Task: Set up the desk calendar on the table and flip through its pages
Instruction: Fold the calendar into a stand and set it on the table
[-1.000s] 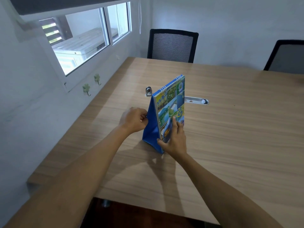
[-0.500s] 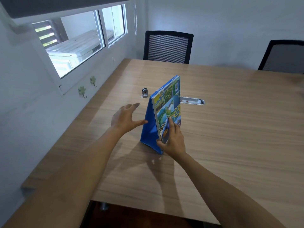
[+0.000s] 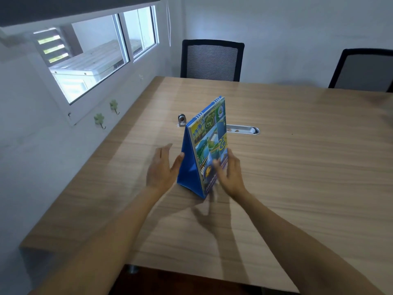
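One calendar [image 3: 209, 145], two chairs [image 3: 211, 59].

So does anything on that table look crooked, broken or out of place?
Nothing stands out. The desk calendar stands upright as a tent on the wooden table, its cover intact. The left hand and right hand flank it, open. It is merely turned edge-on to the camera.

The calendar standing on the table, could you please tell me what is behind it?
Behind the calendar a small metal fitting shows at its left, and a metal cable slot runs out to its right. The slot's left end is hidden by the calendar.
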Action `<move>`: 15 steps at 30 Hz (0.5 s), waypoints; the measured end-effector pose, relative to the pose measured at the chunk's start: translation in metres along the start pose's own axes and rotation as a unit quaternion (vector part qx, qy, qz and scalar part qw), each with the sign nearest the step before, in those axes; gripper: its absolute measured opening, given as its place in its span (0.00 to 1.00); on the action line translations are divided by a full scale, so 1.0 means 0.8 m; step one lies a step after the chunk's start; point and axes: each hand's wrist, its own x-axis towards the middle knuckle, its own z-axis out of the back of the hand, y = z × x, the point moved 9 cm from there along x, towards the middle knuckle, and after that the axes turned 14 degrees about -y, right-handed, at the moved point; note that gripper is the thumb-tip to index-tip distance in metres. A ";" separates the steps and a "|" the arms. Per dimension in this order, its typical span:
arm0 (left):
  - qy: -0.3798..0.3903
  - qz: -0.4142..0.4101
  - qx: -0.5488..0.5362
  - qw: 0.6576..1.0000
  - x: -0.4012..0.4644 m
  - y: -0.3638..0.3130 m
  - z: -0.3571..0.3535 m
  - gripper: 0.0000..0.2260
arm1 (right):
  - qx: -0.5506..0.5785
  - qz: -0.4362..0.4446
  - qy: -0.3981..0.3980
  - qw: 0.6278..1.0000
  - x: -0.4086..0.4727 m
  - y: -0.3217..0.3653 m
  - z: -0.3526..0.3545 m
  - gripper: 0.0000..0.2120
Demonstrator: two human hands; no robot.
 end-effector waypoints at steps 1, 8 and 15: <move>-0.030 0.019 -0.029 0.999 -0.021 -0.006 0.002 0.30 | 0.028 -0.042 -0.011 0.999 0.018 -0.007 0.007 0.33; 0.033 0.119 -0.122 0.985 -0.129 -0.065 -0.052 0.36 | 0.231 -0.211 0.112 0.943 0.096 0.012 -0.008 0.33; 0.071 0.266 -0.267 0.924 -0.124 -0.092 -0.071 0.43 | 0.215 -0.250 0.144 0.933 0.119 0.013 -0.020 0.39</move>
